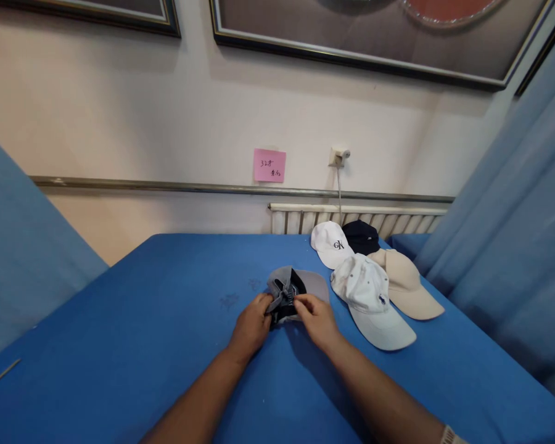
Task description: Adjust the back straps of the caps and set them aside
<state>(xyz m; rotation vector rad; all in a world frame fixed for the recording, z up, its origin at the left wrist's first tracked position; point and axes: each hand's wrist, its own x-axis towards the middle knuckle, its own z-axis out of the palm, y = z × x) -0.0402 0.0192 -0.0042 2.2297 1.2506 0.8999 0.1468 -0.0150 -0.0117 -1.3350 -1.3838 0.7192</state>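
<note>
A grey baseball cap (315, 283) lies tipped on the blue-covered table, its dark inside facing me and its brim pointing right. My left hand (252, 324) grips the cap's edge on the left, fingers curled round it. My right hand (318, 317) is closed at the cap's right side, thumb and index finger pinching at the rim by the brim. The fingertips are partly hidden inside the cap. Just to the right lies a white cap with a small dark emblem (367, 296).
Behind that cap are a white cap with black letters (330, 243), a black cap (361, 236) and a beige cap (404, 283). The blue table cover (120, 320) reaches back toward a radiator (300, 219). Blue curtains (509, 216) hang on both sides. A thin stick (0, 376) lies far left.
</note>
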